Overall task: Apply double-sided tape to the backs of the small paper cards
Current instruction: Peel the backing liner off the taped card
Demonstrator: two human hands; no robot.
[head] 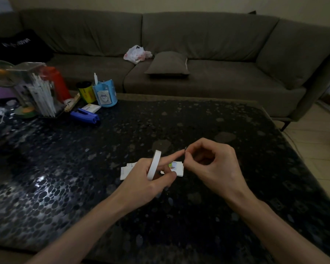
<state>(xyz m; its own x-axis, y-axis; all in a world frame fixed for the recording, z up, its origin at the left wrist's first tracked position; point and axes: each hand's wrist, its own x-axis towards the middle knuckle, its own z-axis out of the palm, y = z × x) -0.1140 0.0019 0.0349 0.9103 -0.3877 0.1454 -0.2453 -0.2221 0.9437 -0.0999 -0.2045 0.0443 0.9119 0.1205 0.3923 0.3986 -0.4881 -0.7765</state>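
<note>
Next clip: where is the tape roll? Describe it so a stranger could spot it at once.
On the dark pebble-patterned table, find the left hand near the middle. It holds the tape roll just above the small cards. The roll is a thin white ring standing on edge, while the cards lie flat.

Ctr: 1 left hand, 1 right hand, 1 tape roll, 1 dark scrap, paper cards (qty unclear). Upper left: 1 stapler, 1 pen holder. Top: 1 cushion.
</note>
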